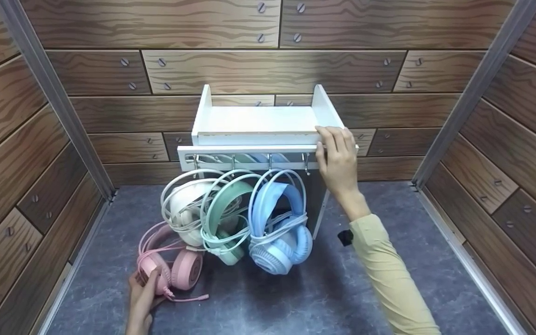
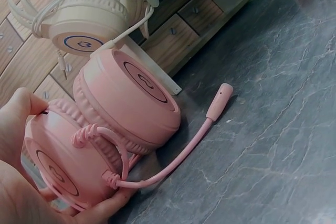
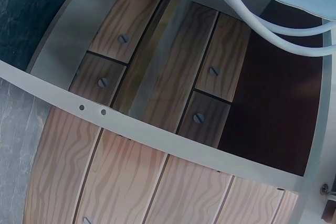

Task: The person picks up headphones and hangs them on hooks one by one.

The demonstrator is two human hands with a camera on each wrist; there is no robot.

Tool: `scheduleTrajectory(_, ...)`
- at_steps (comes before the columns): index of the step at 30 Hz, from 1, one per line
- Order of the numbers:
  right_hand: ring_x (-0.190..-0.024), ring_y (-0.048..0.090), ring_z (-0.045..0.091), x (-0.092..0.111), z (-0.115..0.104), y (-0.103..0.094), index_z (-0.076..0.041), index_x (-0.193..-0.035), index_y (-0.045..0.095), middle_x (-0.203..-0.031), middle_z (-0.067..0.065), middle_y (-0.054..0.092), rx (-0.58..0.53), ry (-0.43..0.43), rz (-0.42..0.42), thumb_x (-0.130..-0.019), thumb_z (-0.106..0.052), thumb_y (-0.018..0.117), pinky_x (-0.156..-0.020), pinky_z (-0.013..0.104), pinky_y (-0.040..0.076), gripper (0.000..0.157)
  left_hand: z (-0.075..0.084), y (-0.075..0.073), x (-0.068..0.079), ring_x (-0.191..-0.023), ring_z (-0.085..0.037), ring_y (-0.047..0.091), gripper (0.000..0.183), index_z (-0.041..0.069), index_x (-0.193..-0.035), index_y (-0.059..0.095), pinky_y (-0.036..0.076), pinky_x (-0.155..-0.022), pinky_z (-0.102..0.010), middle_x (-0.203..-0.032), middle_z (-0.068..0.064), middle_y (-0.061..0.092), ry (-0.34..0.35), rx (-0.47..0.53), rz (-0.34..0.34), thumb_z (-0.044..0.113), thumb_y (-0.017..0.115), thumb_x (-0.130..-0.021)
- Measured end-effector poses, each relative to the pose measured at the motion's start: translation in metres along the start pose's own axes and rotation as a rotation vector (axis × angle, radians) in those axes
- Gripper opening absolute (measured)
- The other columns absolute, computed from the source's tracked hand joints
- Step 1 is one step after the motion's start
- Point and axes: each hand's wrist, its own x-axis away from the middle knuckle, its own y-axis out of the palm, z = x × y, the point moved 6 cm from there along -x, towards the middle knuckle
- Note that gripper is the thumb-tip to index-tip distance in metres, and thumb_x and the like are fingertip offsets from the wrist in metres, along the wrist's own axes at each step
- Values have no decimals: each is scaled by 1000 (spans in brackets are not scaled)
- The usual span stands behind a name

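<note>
Low on the left, my left hand (image 1: 141,298) holds a pink headset (image 1: 188,270) by one ear cup. In the left wrist view the thumb and fingers (image 2: 118,200) wrap that cup, and the microphone boom (image 2: 220,100) points away to the right. My right hand (image 1: 340,163) grips the right end of the white rack's hook rail (image 1: 249,149), fingers over the top and thumb in front. White headphones (image 1: 191,191), green headphones (image 1: 222,207) and blue headphones (image 1: 275,258) hang from the rail, cables coiled around them. The right hand is out of sight in the right wrist view.
The white shelf (image 1: 261,121) tops the rack, with raised sides. A bare metal hook (image 1: 306,160) is beside my right hand. Wood-patterned walls (image 1: 272,70) enclose the dark marbled floor (image 1: 258,311). In the right wrist view the rack's side frame (image 3: 184,145) crosses diagonally.
</note>
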Motion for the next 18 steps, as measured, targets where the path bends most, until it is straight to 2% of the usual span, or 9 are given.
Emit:
scheduleTrajectory(5,-115,43,22,0,0,0,-14,-125,55,-114,4,55,2,0,-2,-94,-24,42,-109,39,23,36,6,4,12,-88,-17,56,93,7,-141,4,54,-68,-39,-142,-25,20,21,-15,15,51,60,-82)
scheduleTrajectory(8,-115,43,22,0,0,0,-14,-125,55,-113,4,55,0,3,-2,-93,-23,42,-109,39,24,35,6,5,15,-87,-16,57,90,10,-140,6,54,-69,-39,-142,-23,22,18,-9,17,51,61,-81)
scheduleTrajectory(12,-115,43,22,1,0,1,-13,-125,55,-114,4,55,-2,5,-7,-93,-22,42,-109,38,23,35,-11,1,4,-92,-17,55,96,16,-140,8,54,-70,-40,-144,-18,20,-5,7,16,59,65,-74)
scheduleTrajectory(15,-115,43,22,1,1,1,-13,-125,54,-114,4,55,0,4,-10,-93,-22,41,-110,37,22,36,-21,0,-2,-96,-22,53,99,17,-141,8,54,-71,-42,-145,-19,18,-5,9,20,59,65,-73)
scheduleTrajectory(18,-115,43,22,1,1,1,-14,-126,54,-114,4,55,2,5,-8,-94,-23,41,-110,37,22,36,-23,1,-1,-96,-23,54,100,16,-142,6,54,-71,-43,-144,-20,18,-8,5,20,59,65,-74)
